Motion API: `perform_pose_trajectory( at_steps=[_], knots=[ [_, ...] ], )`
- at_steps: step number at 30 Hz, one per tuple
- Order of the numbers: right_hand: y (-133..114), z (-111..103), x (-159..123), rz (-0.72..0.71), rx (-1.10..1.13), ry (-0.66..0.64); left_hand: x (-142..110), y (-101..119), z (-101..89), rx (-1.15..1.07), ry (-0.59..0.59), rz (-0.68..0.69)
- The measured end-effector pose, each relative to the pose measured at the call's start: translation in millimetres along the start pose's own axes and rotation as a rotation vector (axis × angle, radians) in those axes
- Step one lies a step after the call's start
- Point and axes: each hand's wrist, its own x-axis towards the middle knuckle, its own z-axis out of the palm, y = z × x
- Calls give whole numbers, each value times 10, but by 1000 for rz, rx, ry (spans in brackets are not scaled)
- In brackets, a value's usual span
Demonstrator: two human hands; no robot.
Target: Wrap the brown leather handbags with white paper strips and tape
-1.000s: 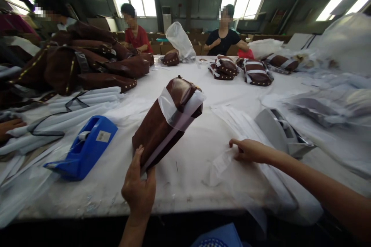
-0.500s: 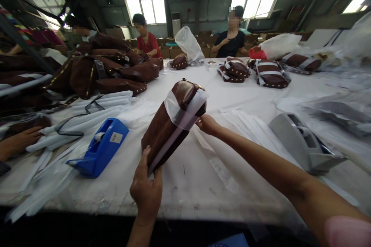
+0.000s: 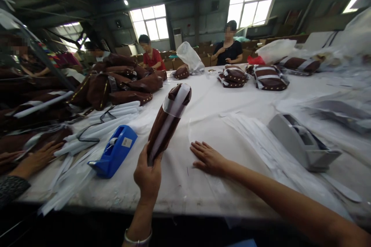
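Note:
My left hand (image 3: 148, 173) grips the lower end of a brown leather bag (image 3: 165, 127), held tilted above the table with its top leaning away to the right. A white strip (image 3: 171, 117) runs along the bag's narrow side, and a clear band wraps round its upper part. My right hand (image 3: 207, 158) lies flat on the white tabletop (image 3: 199, 197), fingers stretched out, apart from the bag. Clear plastic film lies around that hand, its outline hard to make out.
A blue tape dispenser (image 3: 116, 152) stands left, a grey one (image 3: 301, 142) right. Brown bags (image 3: 98, 88) are heaped at the back left; strapped bags (image 3: 271, 77) sit at the back right. White strips (image 3: 116, 117) lie at left. A co-worker's hand (image 3: 40, 158) is at far left.
My right hand has let go of the bag's upper end and come down onto the tabletop. The bag has turned its narrow side towards me, still in my left hand. The view has shifted slightly.

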Motion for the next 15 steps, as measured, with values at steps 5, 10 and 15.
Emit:
perform_pose_trajectory(
  at_steps=[5,10,15],
  knots=[
    [-157,20,-26,-92,77,186,68,146,-79,-7,76,120],
    [-535,-212,-557,-399,124,504,-240,293,-48,56,81,605],
    [-780,-771,-949,-561,43,604,-762,326,109,84,-68,857]
  ],
)
